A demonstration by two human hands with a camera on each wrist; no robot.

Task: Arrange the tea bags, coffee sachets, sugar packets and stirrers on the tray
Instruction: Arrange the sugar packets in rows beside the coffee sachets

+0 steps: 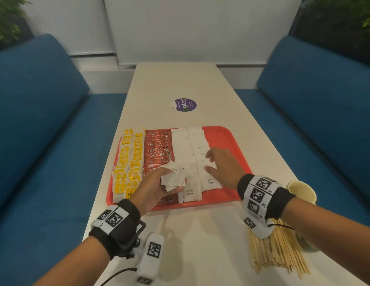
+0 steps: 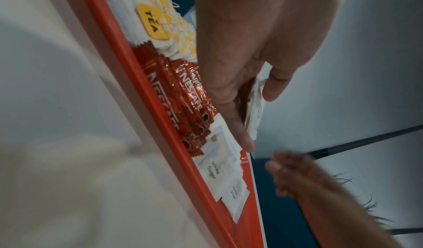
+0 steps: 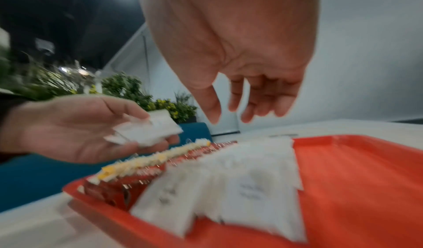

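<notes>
A red tray (image 1: 231,141) lies across the table. It holds rows of yellow-tagged tea bags (image 1: 129,162), red coffee sachets (image 1: 158,150) and white sugar packets (image 1: 189,149). My left hand (image 1: 157,188) hovers over the tray's near left part and grips a small stack of sugar packets (image 1: 173,176), seen also in the left wrist view as sugar packets (image 2: 255,105). My right hand (image 1: 221,166) hangs just above the sugar rows with loosely spread fingers (image 3: 247,107) and holds nothing. Wooden stirrers (image 1: 277,250) lie in a heap on the table at the near right.
A paper cup (image 1: 302,191) stands right of the tray, a second cup (image 1: 307,242) by the stirrers. A round purple sticker (image 1: 184,104) marks the table beyond the tray. Blue sofas (image 1: 35,120) flank the narrow table (image 1: 180,79).
</notes>
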